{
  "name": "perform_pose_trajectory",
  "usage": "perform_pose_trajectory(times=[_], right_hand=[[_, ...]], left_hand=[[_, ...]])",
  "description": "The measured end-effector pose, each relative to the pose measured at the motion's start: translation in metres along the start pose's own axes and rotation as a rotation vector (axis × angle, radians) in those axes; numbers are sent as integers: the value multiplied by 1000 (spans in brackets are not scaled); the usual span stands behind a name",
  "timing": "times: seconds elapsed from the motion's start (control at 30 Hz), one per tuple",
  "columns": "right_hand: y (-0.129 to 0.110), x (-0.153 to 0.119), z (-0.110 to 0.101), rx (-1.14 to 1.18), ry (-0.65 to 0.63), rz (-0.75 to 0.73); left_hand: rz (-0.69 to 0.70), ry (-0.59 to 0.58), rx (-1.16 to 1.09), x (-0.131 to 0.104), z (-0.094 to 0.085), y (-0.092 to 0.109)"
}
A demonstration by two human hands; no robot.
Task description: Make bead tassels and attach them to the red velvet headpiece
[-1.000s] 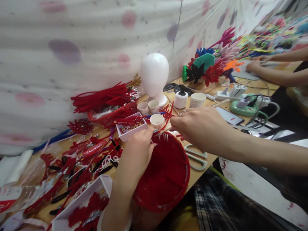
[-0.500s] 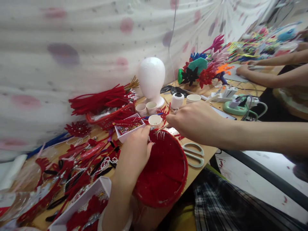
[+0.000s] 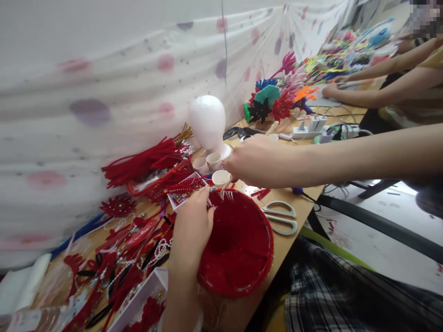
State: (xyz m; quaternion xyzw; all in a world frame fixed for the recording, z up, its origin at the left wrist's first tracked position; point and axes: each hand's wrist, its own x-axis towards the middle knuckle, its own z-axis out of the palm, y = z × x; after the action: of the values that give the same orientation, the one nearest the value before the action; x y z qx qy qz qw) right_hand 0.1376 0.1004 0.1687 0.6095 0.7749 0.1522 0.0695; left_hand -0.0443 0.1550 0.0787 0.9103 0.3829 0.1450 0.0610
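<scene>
A round red fabric-covered piece [image 3: 238, 244], shaped like a hat or shallow bowl, lies tilted with its hollow side facing me. My left hand [image 3: 194, 216] pinches its upper left rim between thumb and fingers. Small whitish beads or fringe [image 3: 226, 196] sit along the top of that rim. Just above the rim, my right hand [image 3: 261, 159] is closed around a thin beige stick [image 3: 272, 127], whose lower end points down at the beads. A small white cup [image 3: 220, 178] stands close by both hands. Scissors with pale green handles [image 3: 282, 217] lie right of the red piece.
A white foam head [image 3: 207, 121] stands behind the cups. Red stems fill a red basket [image 3: 141, 188] at left. Trimmings and white boxes [image 3: 138, 302] crowd the near left. Fabric flowers [image 3: 268, 99], a power strip [image 3: 311, 129] and another person's arms [image 3: 374, 94] are at right.
The view has shifted, with the foam head appearing lower and further left. My right hand has turned over, the stick's upper end now showing. My left hand keeps its hold on the rim.
</scene>
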Motion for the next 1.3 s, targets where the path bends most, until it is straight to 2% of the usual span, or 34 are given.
perform_pose_trajectory(times=[0.13, 0.2, 0.27, 0.33, 0.37, 0.47, 0.57, 0.67, 0.77, 0.9, 1.03, 1.13, 1.3], right_hand=[[9, -25, -13, -73, 53, 235], [10, -40, -7, -18, 108, 324], [6, -52, 12, 171, 163, 387], [-1, -57, 44, 479, 288, 407], [-6, -56, 62, 645, 305, 405], [-22, -47, 108, 1066, 381, 516], [-34, -32, 132, 1404, 377, 549], [-41, -22, 139, 1665, 326, 514], [-41, -19, 142, 1751, 289, 530], [-36, -18, 145, 1949, 143, 548], [-31, -16, 149, 1956, 66, 507], [-28, -15, 150, 1957, 37, 463], [-27, -13, 150, 2052, -24, 477]], left_hand=[[-38, 7, 8, 1, -1, -2], [-61, 9, 8, 1, -3, -1], [-83, 3, 8, 0, -5, 1], [-112, -17, 10, 0, -7, 2], [-125, -26, 10, -1, -7, 3], [-141, -37, -5, -2, -8, 4], [-132, -32, -11, -2, -7, 4], [-112, -14, -8, -2, -4, 2], [-106, -1, 8, -2, -1, -2], [-67, 10, 34, -2, 3, -9], [-1, 20, 61, -5, 6, -15], [-15, 36, 100, -6, 7, -16], [-11, 65, 126, -7, 6, -13]])
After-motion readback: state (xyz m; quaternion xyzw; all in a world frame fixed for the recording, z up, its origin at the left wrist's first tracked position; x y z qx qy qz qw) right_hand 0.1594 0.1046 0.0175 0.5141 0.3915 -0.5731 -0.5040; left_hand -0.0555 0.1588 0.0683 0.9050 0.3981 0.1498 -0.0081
